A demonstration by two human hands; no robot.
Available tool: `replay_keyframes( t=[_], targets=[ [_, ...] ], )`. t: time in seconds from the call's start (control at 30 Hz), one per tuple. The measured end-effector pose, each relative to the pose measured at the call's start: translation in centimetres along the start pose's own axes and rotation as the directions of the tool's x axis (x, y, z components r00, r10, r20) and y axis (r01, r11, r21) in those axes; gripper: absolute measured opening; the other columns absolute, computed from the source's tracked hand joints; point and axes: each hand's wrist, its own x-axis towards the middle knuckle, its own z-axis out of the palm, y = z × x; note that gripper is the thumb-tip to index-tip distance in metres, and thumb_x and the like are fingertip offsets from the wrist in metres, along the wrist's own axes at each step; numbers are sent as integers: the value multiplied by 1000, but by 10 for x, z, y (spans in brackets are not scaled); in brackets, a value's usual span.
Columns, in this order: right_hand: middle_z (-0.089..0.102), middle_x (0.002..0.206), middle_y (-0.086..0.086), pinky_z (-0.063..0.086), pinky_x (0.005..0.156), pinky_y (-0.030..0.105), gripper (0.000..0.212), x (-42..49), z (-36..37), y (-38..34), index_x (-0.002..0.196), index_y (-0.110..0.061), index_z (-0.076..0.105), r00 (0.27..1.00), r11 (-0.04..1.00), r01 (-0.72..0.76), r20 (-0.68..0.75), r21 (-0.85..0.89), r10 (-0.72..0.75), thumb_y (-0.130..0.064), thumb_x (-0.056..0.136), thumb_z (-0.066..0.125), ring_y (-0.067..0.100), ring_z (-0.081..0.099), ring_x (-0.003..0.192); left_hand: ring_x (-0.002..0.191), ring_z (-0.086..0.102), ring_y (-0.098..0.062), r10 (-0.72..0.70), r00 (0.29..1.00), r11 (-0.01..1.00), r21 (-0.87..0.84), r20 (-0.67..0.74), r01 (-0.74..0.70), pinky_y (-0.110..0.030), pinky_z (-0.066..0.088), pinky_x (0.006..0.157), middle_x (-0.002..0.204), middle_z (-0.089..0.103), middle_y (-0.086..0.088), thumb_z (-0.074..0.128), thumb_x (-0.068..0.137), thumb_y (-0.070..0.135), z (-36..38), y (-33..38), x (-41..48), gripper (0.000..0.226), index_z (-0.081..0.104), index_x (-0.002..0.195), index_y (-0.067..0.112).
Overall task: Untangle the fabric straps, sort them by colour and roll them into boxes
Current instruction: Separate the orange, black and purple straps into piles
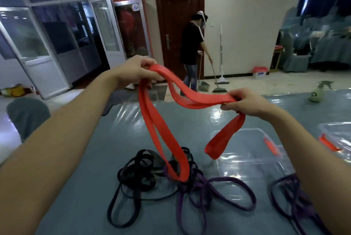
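Observation:
A wide red strap hangs in the air between both hands above the table. My left hand grips one part of it high up at the middle. My right hand pinches another part further right, and a loose red end dangles below that hand. A long red loop drops down into a tangle of black straps and purple straps lying on the table. More purple strap lies at the right, partly behind my right forearm.
A clear plastic box with red clips stands right of the tangle, and a second one sits at the far right edge. A spray bottle stands at the table's far side. A person sweeps the floor by the door.

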Motion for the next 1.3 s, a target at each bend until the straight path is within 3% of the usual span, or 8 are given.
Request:
replay_keyframes(
  t=[0.27,0.53,0.67,0.87,0.97,1.07,1.17,1.3],
  targets=[
    [66,131,-27,49,102,14,115,-43,67,-6,145,-41,50,998,979,-51,-10,199,54,-75,47,99,-11,65,118,56,49,-15,66,992,689,-714,-111,-126,-28,46,56,70,51,-8,63,97,-5,79,93,43,11,66,92,5],
    [80,80,-11,54,68,15,26,-89,120,14,93,-22,79,913,873,-125,-289,472,287,-11,76,96,-1,72,72,74,66,-21,270,955,628,-774,120,-80,-31,61,69,82,65,-12,63,95,-15,186,165,41,18,64,97,3],
    [75,80,3,58,71,46,17,-142,88,47,84,-16,73,850,838,-194,-340,509,403,-16,70,83,19,68,72,75,70,-20,237,965,464,-886,114,-9,-34,62,85,80,68,-12,57,95,-16,201,165,53,18,64,93,2],
    [79,91,15,65,65,42,35,-229,-6,119,108,-33,75,920,816,-231,-154,529,360,-24,75,82,30,78,72,72,68,-14,97,986,258,-960,136,107,-32,59,88,71,58,-2,67,80,-2,254,155,86,15,61,82,12],
    [79,107,7,66,82,50,65,-258,-61,166,127,-32,69,920,893,-359,-55,271,387,-38,68,95,27,78,88,65,65,-13,74,989,298,-949,130,102,-31,60,75,62,55,2,80,96,19,312,159,108,17,67,85,14],
    [80,87,5,67,79,53,30,-289,-116,221,104,-27,72,911,909,-411,-15,61,413,-16,79,83,19,79,75,69,66,-14,22,997,509,-859,72,51,-31,55,75,68,63,1,83,92,30,383,155,122,21,78,76,17],
    [76,84,9,65,71,55,29,-326,-175,273,103,-25,69,862,873,-488,-160,-6,481,-1,86,68,22,79,67,81,69,-9,82,987,926,-376,138,-24,-32,52,85,82,76,8,85,72,48,438,126,118,26,84,87,27],
    [74,88,6,66,70,52,35,-339,-232,300,104,-23,71,857,878,-479,-211,8,470,5,83,68,29,77,68,122,71,-8,-35,886,994,104,462,-15,-44,51,118,126,78,7,95,75,32,492,92,91,52,75,123,38]
  ],
)
